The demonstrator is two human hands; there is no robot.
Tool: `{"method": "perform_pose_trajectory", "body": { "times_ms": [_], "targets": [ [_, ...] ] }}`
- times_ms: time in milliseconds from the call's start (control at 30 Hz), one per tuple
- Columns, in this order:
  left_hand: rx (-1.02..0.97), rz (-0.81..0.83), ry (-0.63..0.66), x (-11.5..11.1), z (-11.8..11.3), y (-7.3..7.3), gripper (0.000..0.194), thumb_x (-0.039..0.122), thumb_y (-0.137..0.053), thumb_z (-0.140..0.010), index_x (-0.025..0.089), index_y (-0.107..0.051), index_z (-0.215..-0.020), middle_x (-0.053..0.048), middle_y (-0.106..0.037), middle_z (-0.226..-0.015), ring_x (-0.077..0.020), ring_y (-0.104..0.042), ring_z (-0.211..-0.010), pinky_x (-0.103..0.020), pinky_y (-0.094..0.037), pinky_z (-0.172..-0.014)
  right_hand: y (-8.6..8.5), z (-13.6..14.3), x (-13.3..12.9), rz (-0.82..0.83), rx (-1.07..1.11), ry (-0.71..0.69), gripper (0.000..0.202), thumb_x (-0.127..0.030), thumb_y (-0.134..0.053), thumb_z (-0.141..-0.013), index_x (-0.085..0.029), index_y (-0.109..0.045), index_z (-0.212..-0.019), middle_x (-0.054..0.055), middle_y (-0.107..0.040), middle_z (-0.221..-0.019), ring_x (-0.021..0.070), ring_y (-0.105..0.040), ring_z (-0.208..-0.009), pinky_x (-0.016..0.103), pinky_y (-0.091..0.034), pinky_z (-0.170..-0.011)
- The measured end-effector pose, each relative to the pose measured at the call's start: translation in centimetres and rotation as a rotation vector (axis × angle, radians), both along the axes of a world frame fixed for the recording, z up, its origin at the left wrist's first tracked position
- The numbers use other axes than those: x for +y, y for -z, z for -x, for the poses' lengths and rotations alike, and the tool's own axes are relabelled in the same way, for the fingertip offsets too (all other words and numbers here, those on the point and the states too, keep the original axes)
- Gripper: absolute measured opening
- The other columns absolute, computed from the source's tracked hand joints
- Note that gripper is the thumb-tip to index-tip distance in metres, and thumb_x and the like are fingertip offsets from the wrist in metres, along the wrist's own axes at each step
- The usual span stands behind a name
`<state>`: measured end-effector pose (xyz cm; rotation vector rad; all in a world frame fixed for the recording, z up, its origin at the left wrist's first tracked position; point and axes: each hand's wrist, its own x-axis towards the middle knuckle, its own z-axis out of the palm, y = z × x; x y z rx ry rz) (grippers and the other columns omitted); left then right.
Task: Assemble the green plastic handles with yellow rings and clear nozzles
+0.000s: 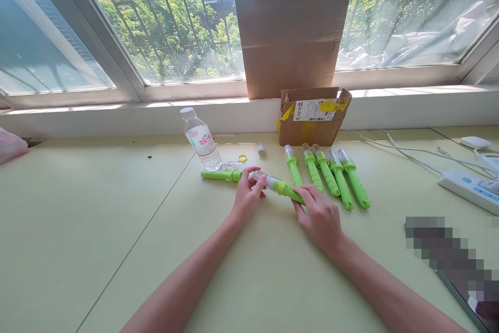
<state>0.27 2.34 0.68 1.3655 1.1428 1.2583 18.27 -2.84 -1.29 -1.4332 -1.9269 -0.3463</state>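
My left hand (249,190) has its fingers closed round the clear cap end of a green plastic stick (281,186) with a yellow ring at its middle. My right hand (317,213) grips the green handle of that same stick, which tilts down to the right just above the table. Beyond my left hand lies a green handle (221,175) with a threaded end and no cap on it. A clear cap (235,165), a yellow ring (242,158) and a small white cylinder (261,149) lie near it.
Several capped green sticks (324,174) lie in a row beyond my right hand. A water bottle (201,140) and an open cardboard box (312,120) stand near the window wall. To the right are a power strip (468,187), cables and a pixelated dark object (448,260).
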Motion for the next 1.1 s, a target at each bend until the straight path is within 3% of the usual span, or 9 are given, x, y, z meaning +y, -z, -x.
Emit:
{"method": "perform_pose_trajectory", "body": {
  "times_ms": [167,333,567,767,900,1100],
  "targets": [
    [-0.019,0.014,-0.019,0.09,0.06,-0.03,0.033,0.042,-0.058,-0.078,0.021,-0.047,-0.102,0.002,-0.055,-0.07,-0.0122,-0.058,-0.063,-0.024,-0.05,-0.054,-0.32,-0.16,0.13,-0.021,-0.067,0.003,0.024,-0.021,-0.049,-0.086,-0.019,-0.06,-0.108,0.003,-0.065,-0.091,0.0141,-0.057,-0.078,0.025,-0.038,-0.066],
    [-0.025,0.029,-0.034,-0.07,-0.03,-0.32,0.033,0.041,-0.059,-0.077,0.02,-0.047,-0.101,0.002,-0.056,-0.069,-0.009,-0.055,-0.054,-0.022,-0.049,-0.053,-0.31,-0.05,0.02,-0.001,-0.087,-0.001,0.027,-0.021,-0.051,-0.085,-0.019,-0.058,-0.11,0.004,-0.064,-0.093,0.014,-0.057,-0.077,0.025,-0.037,-0.06],
    [-0.037,0.044,-0.059,-0.12,-0.15,-0.58,0.034,0.044,-0.06,-0.076,0.021,-0.048,-0.098,0.004,-0.056,-0.065,-0.0087,-0.054,-0.05,-0.021,-0.046,-0.052,-0.23,0.15,-0.14,-0.032,-0.043,0.003,0.013,-0.019,-0.052,-0.083,-0.017,-0.059,-0.094,0.003,-0.062,-0.09,0.0102,-0.054,-0.07,0.021,-0.033,-0.056],
    [-0.092,0.068,-0.061,-0.05,0.02,-0.62,0.039,0.043,-0.066,-0.072,0.021,-0.05,-0.1,0.002,-0.059,-0.069,-0.0096,-0.055,-0.052,-0.023,-0.048,-0.054,-0.35,0.25,-0.19,-0.033,-0.088,0.011,0.018,-0.026,-0.05,-0.087,-0.019,-0.061,-0.1,0.001,-0.064,-0.082,0.0118,-0.055,-0.072,0.023,-0.031,-0.058],
    [-0.102,0.076,-0.058,-0.04,0.06,-0.6,0.04,0.041,-0.066,-0.072,0.021,-0.049,-0.102,0.001,-0.059,-0.073,-0.01,-0.055,-0.054,-0.024,-0.048,-0.055,-0.26,0.34,-0.3,-0.013,-0.078,-0.005,0.022,-0.027,-0.052,-0.086,-0.018,-0.059,-0.105,0.002,-0.063,-0.087,0.0107,-0.053,-0.068,0.022,-0.03,-0.055],
    [-0.129,0.072,-0.057,0.03,0.06,-0.45,0.04,0.041,-0.067,-0.072,0.021,-0.049,-0.103,0.0,-0.059,-0.074,-0.0118,-0.054,-0.059,-0.025,-0.048,-0.055,-0.33,0.42,-0.32,-0.011,-0.082,-0.001,0.014,-0.024,-0.051,-0.086,-0.017,-0.06,-0.094,0.001,-0.063,-0.084,0.0102,-0.053,-0.069,0.022,-0.029,-0.054]
  ]
}}
